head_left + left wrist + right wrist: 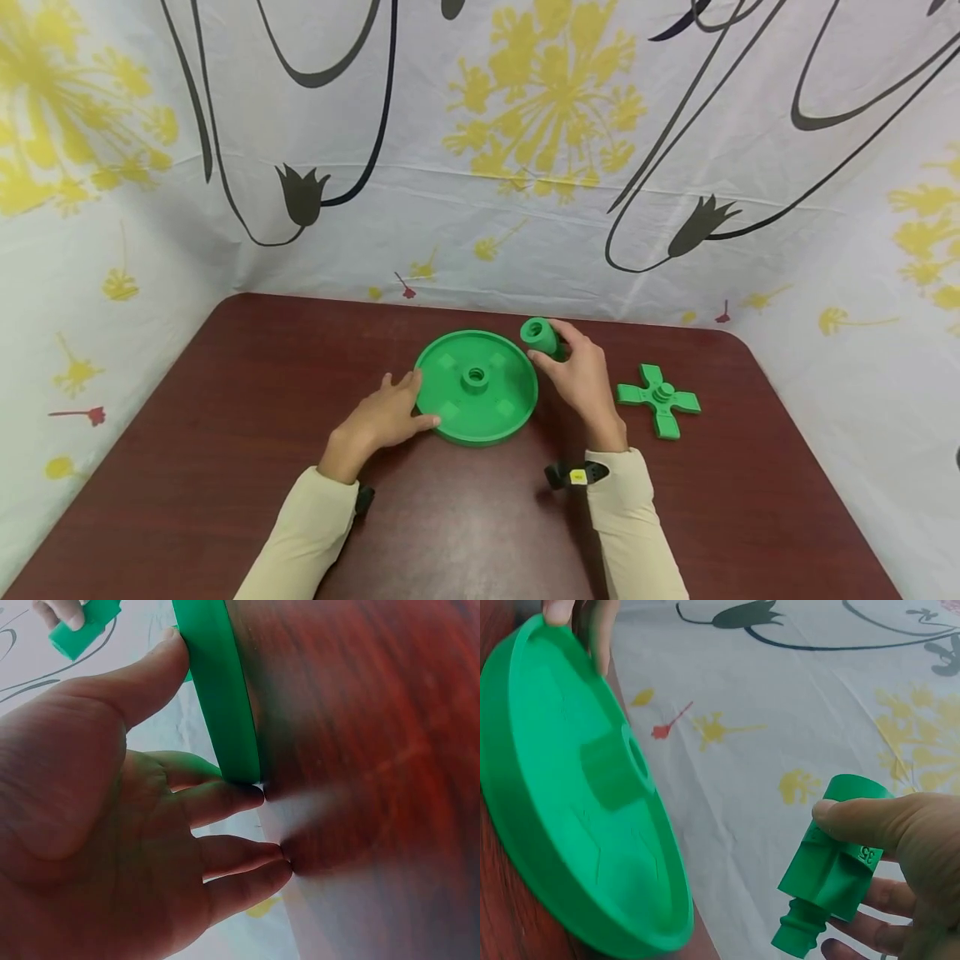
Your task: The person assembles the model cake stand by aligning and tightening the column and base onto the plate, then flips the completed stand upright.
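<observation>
A round green dish [476, 427] with a raised rim and a threaded socket in its middle lies flat on the table. My left hand [381, 418] touches the dish's left rim, its thumb and fingers spread and mostly straight. Above and beside the dish's right edge, my right hand [579, 375] holds a green threaded connector [829, 862] between thumb and fingers. The connector has a wide body with a hollow end, and a narrower threaded stem points down toward the table side. Right of that hand lies a green cross-shaped piece [684, 402] with a threaded stub at its centre.
The dark reddish-brown wooden table [465, 525] has rounded far corners. A white patterned cloth [450, 208] hangs behind it and along both sides. Each wrist wears a black strap [573, 475].
</observation>
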The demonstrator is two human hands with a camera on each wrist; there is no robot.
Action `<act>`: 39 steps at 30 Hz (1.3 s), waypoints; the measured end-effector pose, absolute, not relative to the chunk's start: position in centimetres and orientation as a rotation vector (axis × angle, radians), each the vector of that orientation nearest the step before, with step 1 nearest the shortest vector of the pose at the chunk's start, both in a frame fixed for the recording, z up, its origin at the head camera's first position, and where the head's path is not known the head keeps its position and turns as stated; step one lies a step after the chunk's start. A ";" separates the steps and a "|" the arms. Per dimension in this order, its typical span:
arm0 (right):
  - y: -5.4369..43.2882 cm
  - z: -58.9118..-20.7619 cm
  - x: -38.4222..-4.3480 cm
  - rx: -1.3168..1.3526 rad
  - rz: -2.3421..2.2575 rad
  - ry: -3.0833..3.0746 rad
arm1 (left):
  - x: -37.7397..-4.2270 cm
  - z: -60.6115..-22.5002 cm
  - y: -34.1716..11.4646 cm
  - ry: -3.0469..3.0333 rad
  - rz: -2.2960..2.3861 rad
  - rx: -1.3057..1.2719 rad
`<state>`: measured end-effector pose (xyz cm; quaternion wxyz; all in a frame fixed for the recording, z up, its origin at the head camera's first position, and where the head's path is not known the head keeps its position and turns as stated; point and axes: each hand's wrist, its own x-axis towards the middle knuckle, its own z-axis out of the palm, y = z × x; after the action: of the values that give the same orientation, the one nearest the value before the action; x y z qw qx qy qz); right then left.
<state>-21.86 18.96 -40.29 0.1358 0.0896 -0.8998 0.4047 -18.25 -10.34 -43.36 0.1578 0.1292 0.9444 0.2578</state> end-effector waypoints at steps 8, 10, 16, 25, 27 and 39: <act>17.3 -39.8 -22.1 0.309 1.347 -2.527 | -18.2 -43.2 -10.3 2.708 0.738 0.379; 16.8 -39.8 -22.1 0.323 1.383 -2.507 | -18.2 -43.2 -10.4 2.706 0.741 0.380; 15.3 -40.1 -21.9 0.342 1.510 -2.486 | -18.2 -43.2 -10.7 2.703 0.738 0.358; 13.9 -41.2 -21.7 0.381 1.621 -2.474 | -18.2 -43.4 -10.4 2.692 0.727 0.363; 13.6 -41.4 -21.7 0.385 1.651 -2.482 | -18.3 -43.4 -10.3 2.693 0.726 0.358; 12.5 -39.7 -20.3 0.349 1.833 -2.477 | -18.4 -43.7 -10.3 2.698 0.722 0.357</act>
<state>-20.26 12.49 -39.70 0.0202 0.1124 -0.7985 0.5910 -18.44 -10.27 -43.73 0.1621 0.1251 0.9455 0.2531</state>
